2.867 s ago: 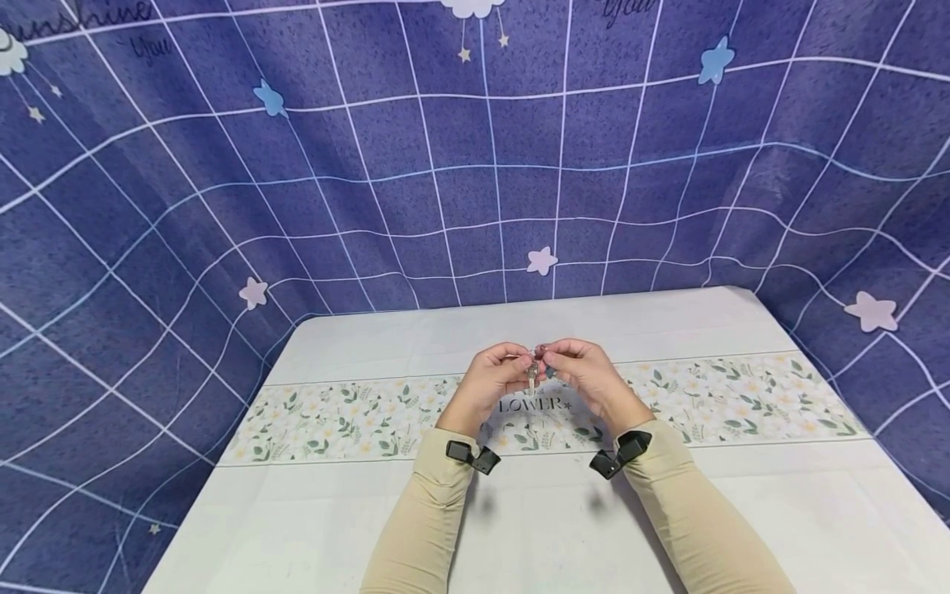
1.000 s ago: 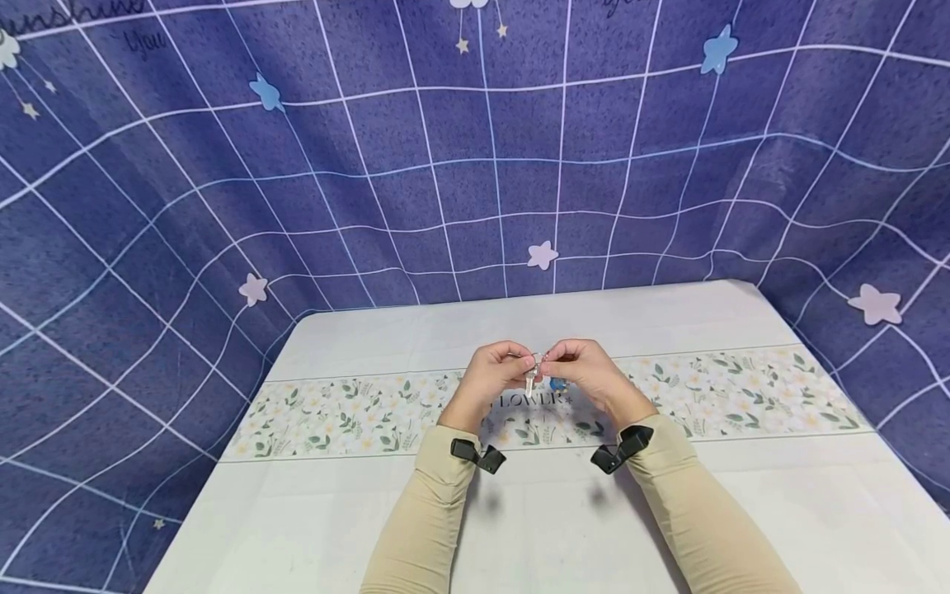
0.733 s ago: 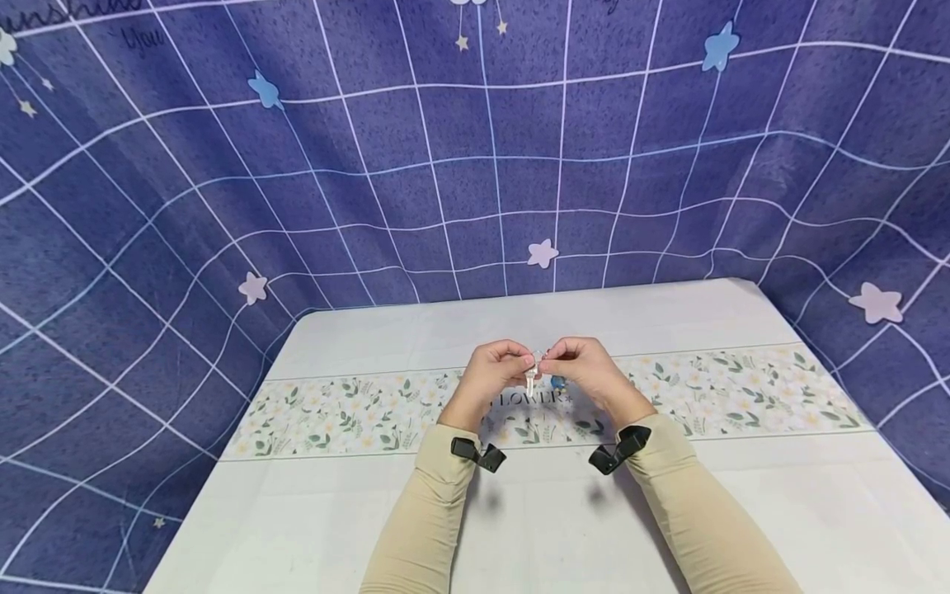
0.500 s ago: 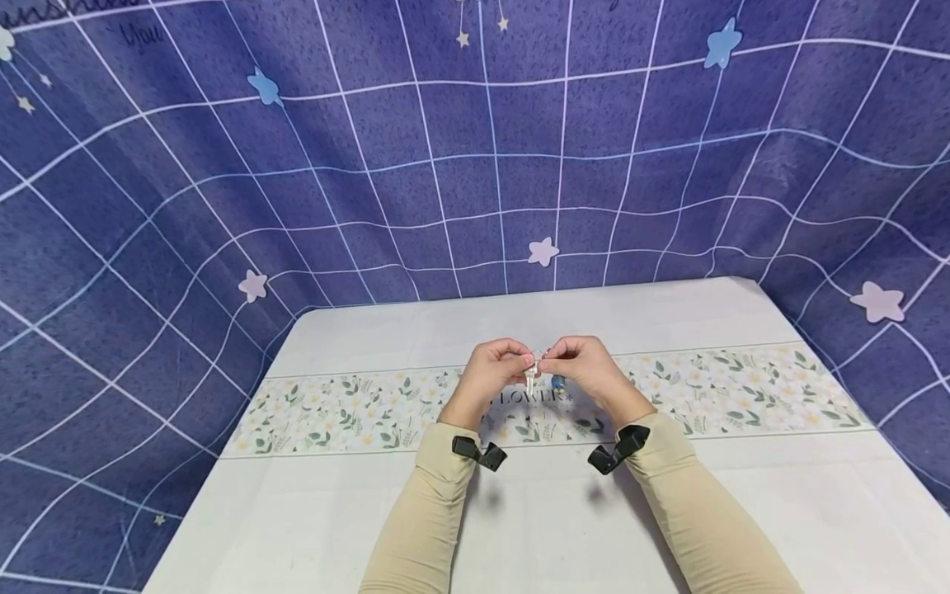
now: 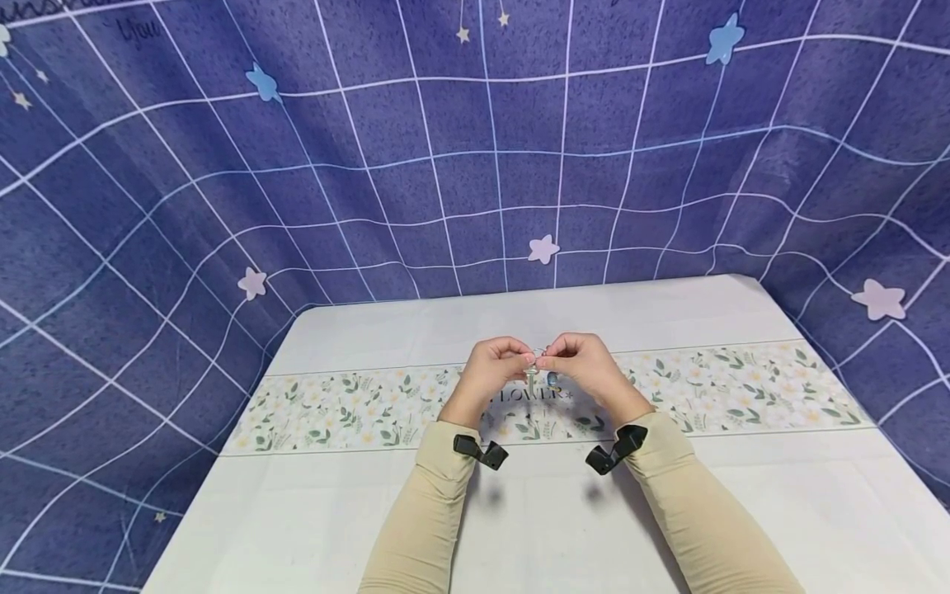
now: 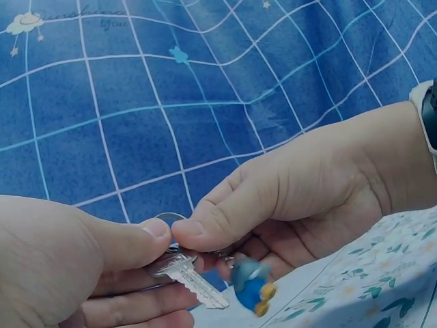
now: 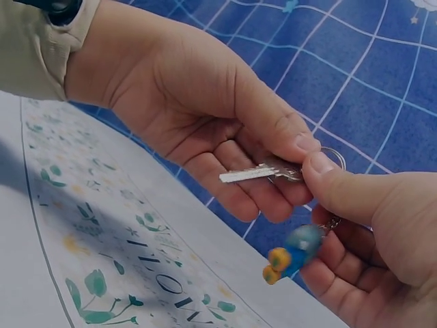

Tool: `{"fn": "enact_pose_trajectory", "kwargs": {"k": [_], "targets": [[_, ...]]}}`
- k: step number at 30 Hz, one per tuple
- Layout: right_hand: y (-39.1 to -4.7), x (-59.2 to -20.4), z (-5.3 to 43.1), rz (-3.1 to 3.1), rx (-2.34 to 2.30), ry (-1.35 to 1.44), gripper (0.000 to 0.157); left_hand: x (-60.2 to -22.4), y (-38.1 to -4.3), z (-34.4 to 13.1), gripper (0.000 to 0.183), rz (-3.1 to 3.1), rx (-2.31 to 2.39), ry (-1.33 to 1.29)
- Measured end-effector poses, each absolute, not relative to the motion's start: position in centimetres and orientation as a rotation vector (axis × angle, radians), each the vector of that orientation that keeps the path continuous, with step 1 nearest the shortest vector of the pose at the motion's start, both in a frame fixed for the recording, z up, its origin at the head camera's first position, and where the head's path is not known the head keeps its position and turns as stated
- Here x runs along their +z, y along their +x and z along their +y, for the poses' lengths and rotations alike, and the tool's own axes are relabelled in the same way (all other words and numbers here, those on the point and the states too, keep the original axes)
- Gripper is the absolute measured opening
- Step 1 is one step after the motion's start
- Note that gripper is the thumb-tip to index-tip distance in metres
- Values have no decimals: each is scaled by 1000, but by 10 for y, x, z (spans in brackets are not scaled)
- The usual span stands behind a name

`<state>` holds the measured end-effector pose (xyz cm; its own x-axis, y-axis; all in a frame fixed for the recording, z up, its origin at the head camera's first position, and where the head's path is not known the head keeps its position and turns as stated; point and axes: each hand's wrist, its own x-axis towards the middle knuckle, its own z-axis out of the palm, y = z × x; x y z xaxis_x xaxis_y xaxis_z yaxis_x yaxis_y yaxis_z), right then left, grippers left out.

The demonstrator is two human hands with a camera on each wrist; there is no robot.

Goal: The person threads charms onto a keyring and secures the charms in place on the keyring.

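Observation:
Both hands meet over the middle of the table. My left hand [image 5: 490,373] pinches a silver key [image 6: 202,283] near its head, between thumb and fingers; the blade sticks out past the fingertips. A thin metal key ring [image 7: 341,158] arches up between the two thumbs. My right hand [image 5: 590,369] pinches this ring close beside the left thumb, partly hiding it. From a short chain under the right fingers dangles a small blue figure charm [image 7: 304,246] with yellow feet. The key's head is mostly covered by fingertips.
Under the hands lies a white tablecloth [image 5: 334,511] with a floral band [image 5: 356,412] and printed lettering. A blue curtain [image 5: 416,190] with white grid lines and stars hangs behind and at both sides. Black cameras [image 5: 481,452] sit on the wrists.
The right fingertips have moved left, closer to the left thumb. The blue charm has swung into clearer view below the right hand and turned. The head view has tilted slightly down.

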<state>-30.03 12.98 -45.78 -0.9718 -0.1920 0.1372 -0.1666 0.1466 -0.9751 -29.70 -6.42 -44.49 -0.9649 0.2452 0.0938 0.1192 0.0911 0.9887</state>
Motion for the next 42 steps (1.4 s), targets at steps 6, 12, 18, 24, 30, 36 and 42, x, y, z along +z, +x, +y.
{"fn": "enact_pose_trajectory", "kwargs": {"k": [6,12,18,24,30,36,42], "targets": [[-299,-455,129,2443,-1953,-409,19,-444,-298,-63,11,2328,1976,410],[-298,-452,131,2543,-1894,-466,14,-443,-298,-63,8,2272,2036,388],[-298,-450,131,2534,-1930,-510,14,-444,-298,-64,9,2156,2123,377],[-298,-449,131,2516,-1966,-523,28,-444,-298,-64,11,2118,2164,338],[-285,-431,127,2582,-1909,-539,31,-442,-297,-65,11,2109,2176,325],[-269,-411,124,2630,-1896,-563,28,-442,-298,-65,8,2093,2191,303],[-270,-414,124,2655,-1899,-568,25,-444,-298,-65,12,2121,2175,327]]}}
